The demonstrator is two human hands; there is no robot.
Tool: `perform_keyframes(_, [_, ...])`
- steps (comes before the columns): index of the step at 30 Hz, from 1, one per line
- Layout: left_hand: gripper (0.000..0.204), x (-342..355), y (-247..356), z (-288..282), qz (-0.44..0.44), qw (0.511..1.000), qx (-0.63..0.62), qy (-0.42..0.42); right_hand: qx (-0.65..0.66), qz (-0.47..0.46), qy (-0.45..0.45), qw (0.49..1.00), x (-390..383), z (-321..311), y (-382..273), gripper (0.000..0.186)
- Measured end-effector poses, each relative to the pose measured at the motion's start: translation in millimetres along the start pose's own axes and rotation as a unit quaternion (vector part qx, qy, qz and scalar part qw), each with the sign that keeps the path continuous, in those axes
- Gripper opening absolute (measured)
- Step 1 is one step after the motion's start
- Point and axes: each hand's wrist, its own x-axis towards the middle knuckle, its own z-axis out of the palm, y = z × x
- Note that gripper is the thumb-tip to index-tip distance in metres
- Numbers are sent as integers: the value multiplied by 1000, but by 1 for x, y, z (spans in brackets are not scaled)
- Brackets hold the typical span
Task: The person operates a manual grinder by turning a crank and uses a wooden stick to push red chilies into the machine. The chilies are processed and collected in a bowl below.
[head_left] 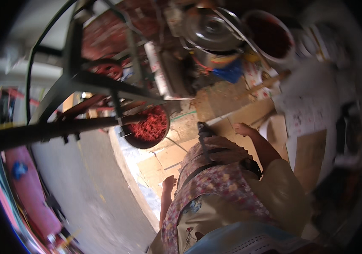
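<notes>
Flattened brown cardboard sheets [248, 112] are spread on the floor in front of the person, just under the right hand [243, 128], which is seen open with fingers loose and holds nothing. The left hand [169, 183] is curled into a loose fist, empty. Such cardboard is judged light, fairly stiff but bendable, best taken at an edge. A round dark pan of red chillies [149, 126] stands near.

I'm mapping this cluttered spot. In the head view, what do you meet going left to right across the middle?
Dark metal frame → round pan of red pieces → left hand → right hand → white printed sheet.
</notes>
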Motion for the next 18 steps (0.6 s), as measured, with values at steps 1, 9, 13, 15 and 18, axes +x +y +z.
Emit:
perform_keyframes(1, [33,1,-5,-4,14,996,83,5,-24,-5,26,999,-11,24,32,59])
perform_keyframes(9, [29,-4,-37,-32,10,988,150,-23,161,246,77,953,-126,141,162,71])
perform_keyframes(13, [23,1,-63,-23,21,989,147,-17,67,201,144,967,-128,171,180,62])
perform_keyframes(15, [22,5,-85,-11,33,991,130,-11,49,186,184,964,-112,181,190,61])
perform_keyframes(18, [28,6,-125,16,191,919,339,60,75,211,206,953,-62,181,206,63])
